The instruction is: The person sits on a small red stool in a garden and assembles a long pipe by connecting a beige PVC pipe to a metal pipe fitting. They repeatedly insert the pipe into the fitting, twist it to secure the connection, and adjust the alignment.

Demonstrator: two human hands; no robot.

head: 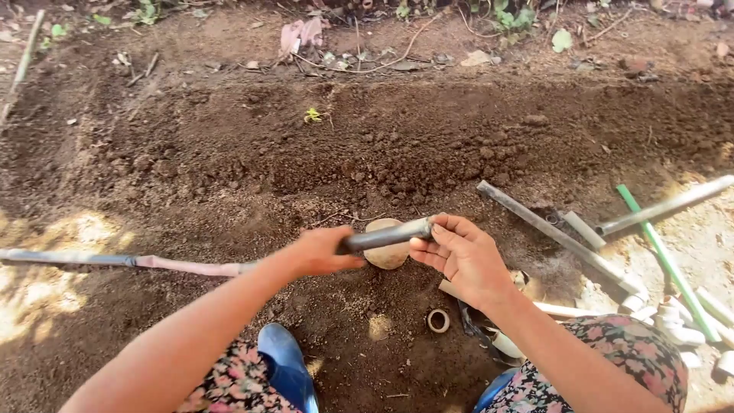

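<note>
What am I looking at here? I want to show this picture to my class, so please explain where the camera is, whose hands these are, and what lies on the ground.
There is one picture, taken by a camera worn on a person's head and looking down, so the two bare arms reaching in from below are that person's own. The left hand grips a long grey pipe that runs off to the left over the ground; the right hand closes round the pipe's near end. Beneath them is dark, loose soil with a tiny green seedling. A roundish stone lies just behind the pipe. To the right lie more grey pipes, a green rod and white pipe fittings. A small ring sits on the soil.
</note>
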